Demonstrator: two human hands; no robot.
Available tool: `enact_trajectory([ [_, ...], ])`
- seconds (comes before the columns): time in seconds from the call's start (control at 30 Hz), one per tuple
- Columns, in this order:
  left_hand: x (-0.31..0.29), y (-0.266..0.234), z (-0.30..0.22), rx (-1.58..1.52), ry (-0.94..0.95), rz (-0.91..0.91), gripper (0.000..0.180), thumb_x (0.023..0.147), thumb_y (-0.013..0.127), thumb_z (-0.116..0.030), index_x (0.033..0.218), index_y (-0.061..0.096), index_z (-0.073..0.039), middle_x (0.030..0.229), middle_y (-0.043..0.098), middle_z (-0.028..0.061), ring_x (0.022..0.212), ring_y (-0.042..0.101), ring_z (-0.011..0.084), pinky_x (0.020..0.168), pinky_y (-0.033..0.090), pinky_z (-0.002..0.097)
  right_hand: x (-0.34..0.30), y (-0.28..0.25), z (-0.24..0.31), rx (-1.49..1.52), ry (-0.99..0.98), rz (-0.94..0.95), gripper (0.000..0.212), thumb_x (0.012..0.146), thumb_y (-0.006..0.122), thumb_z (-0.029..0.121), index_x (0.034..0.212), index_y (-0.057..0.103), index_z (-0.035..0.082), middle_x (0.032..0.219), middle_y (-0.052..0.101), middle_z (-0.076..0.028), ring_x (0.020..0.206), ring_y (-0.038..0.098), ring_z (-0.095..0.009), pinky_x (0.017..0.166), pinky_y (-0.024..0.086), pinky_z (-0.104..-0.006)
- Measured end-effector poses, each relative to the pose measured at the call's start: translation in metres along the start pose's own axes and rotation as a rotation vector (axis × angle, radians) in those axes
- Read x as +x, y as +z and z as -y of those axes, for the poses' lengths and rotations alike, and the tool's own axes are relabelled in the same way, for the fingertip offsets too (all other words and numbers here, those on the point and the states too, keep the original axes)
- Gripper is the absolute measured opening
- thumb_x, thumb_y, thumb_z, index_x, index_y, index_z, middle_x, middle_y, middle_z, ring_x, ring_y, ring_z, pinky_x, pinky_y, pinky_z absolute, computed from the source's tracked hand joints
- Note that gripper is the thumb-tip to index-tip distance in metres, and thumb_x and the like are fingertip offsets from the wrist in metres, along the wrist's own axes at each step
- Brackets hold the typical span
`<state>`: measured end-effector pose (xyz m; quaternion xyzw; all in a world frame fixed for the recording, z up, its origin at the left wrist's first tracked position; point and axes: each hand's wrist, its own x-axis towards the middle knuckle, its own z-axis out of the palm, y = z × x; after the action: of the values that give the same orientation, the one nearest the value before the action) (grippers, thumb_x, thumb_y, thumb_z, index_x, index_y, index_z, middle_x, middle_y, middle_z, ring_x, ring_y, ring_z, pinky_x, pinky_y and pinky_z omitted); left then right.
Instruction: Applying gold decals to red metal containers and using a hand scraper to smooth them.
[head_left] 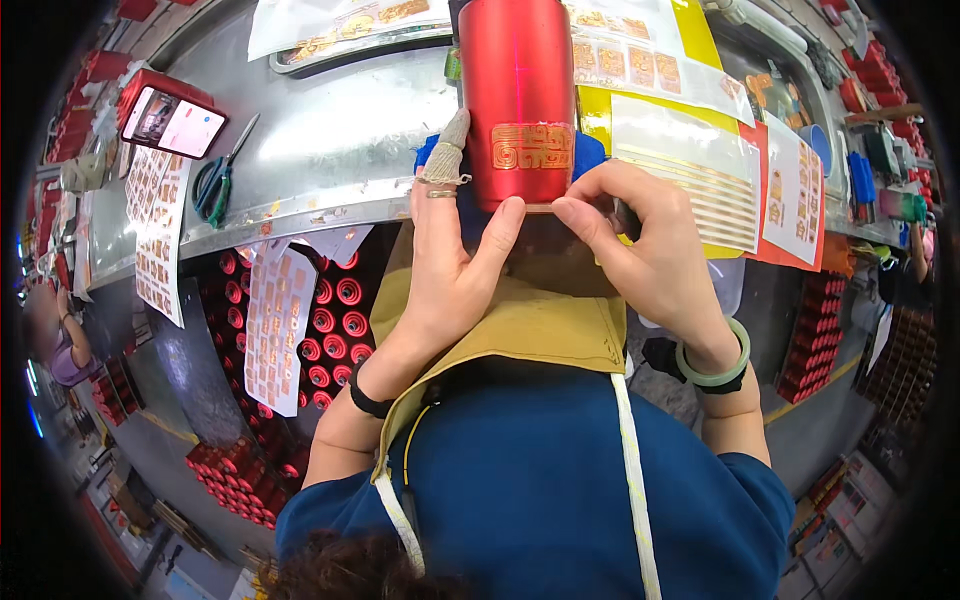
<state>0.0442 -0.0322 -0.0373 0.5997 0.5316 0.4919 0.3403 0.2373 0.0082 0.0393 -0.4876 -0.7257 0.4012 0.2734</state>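
A shiny red cylinder [515, 75] lies on the bench edge in front of me, pointing away. Near its closest end is a gold patterned sticker [532, 147]. My left hand [452, 265] steadies the cylinder, its wrapped forefinger along the left side and its thumb at the near rim. A pale cloth finger cover [447, 155] is on that forefinger. At the near right corner of the cylinder, just below the sticker, my right hand [655, 245] is closed in a pinch; what lies between its fingertips is hidden. A blue support [590, 153] shows beneath the cylinder.
On the metal bench [330, 130], green-handled scissors [212, 188] and a phone [174, 122] lie left. Sticker sheets [278, 325] hang over the front edge. Gold-strip sheets [690, 170] lie right, on yellow backing. Red cylinders [235, 480] are stacked below left.
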Motion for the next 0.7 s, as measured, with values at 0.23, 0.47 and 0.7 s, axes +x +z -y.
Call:
enact_trajectory([
  [0.23, 0.000, 0.002, -0.001, -0.023, -0.014, -0.012, 0.072, 0.097, 0.067, -0.014, 0.158, 0.033, 0.003, 0.153, 0.044, 0.0223, 0.140, 0.042, 0.0355, 0.119, 0.029, 0.0459, 0.000, 0.002, -0.006, -0.006, 0.050, -0.029, 0.015, 0.092, 0.076, 0.012, 0.090, 0.069, -0.002, 0.078, 0.068, -0.013, 0.062, 0.061, -0.023, 0.060, 0.048, -0.0347],
  [0.47, 0.001, -0.008, 0.008, 0.140, 0.333, -0.164, 0.051, 0.092, 0.070, -0.011, 0.140, 0.056, 0.000, 0.152, 0.047, 0.0224, 0.140, 0.046, 0.0391, 0.116, 0.035, 0.0474, 0.000, 0.000, -0.006, 0.018, 0.066, -0.018, 0.016, 0.092, 0.076, 0.012, 0.089, 0.069, -0.002, 0.076, 0.068, -0.012, 0.061, 0.060, -0.021, 0.060, 0.048, -0.0343],
  [0.7, 0.005, -0.015, 0.003, 0.662, 0.675, -0.166, 0.018, 0.091, 0.078, -0.025, 0.108, 0.075, -0.020, 0.139, 0.065, 0.0108, 0.132, 0.054, 0.0324, 0.113, 0.036, 0.0527, 0.001, 0.001, -0.008, 0.018, 0.024, -0.033, 0.016, 0.092, 0.076, 0.012, 0.089, 0.069, -0.002, 0.076, 0.068, -0.012, 0.061, 0.060, -0.021, 0.060, 0.048, -0.0338],
])
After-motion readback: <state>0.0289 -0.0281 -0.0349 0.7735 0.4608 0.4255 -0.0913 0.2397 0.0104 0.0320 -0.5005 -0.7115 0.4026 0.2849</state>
